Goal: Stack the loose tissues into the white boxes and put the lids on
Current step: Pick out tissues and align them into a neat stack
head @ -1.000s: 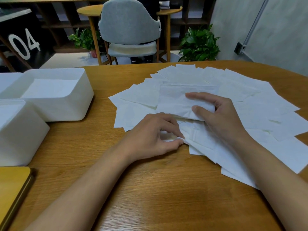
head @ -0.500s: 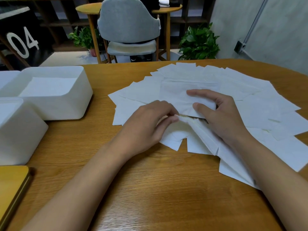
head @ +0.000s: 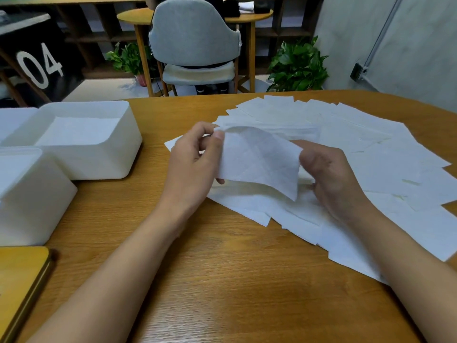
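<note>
As the left hand [head: 191, 167] and right hand [head: 332, 177] pinch one tissue [head: 257, 159] by opposite edges above the loose pile [head: 371, 147] on the desk [head: 222, 280], it sags: probably light, limp and easily torn, so edge grips suit.

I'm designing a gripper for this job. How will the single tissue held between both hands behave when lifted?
Probably floppy: the tissue sags in a curve between the left hand and right hand, its lower corner drooping. Likely very light, since pinches at two edges hold it up. Faint creases across it suggest it wrinkles easily.
</note>
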